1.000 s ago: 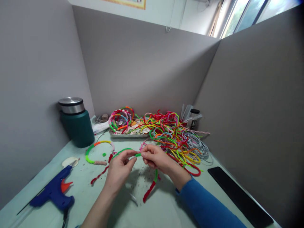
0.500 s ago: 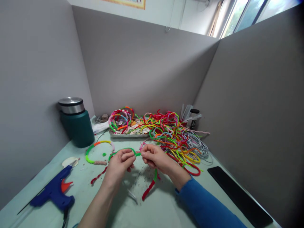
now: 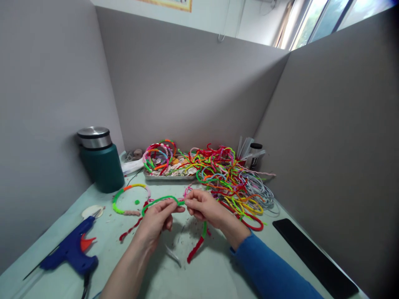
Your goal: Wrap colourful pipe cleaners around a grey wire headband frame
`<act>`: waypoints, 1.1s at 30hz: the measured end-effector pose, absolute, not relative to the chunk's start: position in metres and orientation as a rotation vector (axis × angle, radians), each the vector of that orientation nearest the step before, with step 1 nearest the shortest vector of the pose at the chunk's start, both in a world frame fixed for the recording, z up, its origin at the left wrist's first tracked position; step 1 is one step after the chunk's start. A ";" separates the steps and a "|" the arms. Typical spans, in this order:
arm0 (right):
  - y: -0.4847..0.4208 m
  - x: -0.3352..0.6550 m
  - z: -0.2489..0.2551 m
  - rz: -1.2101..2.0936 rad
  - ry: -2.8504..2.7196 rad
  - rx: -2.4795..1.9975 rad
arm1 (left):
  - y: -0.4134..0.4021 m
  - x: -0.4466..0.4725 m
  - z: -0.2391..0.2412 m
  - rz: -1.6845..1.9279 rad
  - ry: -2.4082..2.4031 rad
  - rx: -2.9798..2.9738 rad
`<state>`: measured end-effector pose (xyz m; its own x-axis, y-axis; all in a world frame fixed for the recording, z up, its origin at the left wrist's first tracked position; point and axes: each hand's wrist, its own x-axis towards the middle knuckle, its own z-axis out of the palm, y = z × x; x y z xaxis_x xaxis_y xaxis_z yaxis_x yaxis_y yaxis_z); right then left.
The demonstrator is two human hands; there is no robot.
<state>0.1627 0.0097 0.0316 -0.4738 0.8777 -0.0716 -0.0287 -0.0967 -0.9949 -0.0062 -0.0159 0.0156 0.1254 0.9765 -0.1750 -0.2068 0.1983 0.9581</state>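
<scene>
My left hand [image 3: 160, 216] pinches a green pipe cleaner [image 3: 165, 198] between thumb and fingers. Just to its right, my right hand [image 3: 202, 205] pinches the same green strand close to where it is wound. Below my right hand hangs a piece wrapped in green and red [image 3: 196, 250]; its upper part is hidden behind the hand. A twisted dark red pipe cleaner [image 3: 130, 229] lies left of my left hand. Beyond that is a multicoloured wrapped ring [image 3: 120, 195], open at one side. Small metal tweezers, or something like them [image 3: 173, 255], lie below the hands.
A blue glue gun [image 3: 70, 249] lies at the left, near a teal bottle [image 3: 102, 166]. At the back are a metal tray [image 3: 170, 178] with finished rings and a tangled heap of pipe cleaners [image 3: 218, 166]. A black flat strip [image 3: 311, 253] lies at the right.
My left hand's fingers have straightened and shifted slightly down, and more of the green pipe cleaner shows above them. My right hand stays nearly in place.
</scene>
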 end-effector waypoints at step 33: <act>0.011 0.164 0.030 1.718 -1.428 -0.938 | -0.017 -0.007 0.018 1.187 1.360 1.278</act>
<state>0.1639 0.0110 0.0303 -0.4898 0.8669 -0.0926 -0.0673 -0.1435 -0.9874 -0.0069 -0.0167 0.0176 -0.0647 0.9979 0.0029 0.1376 0.0061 0.9905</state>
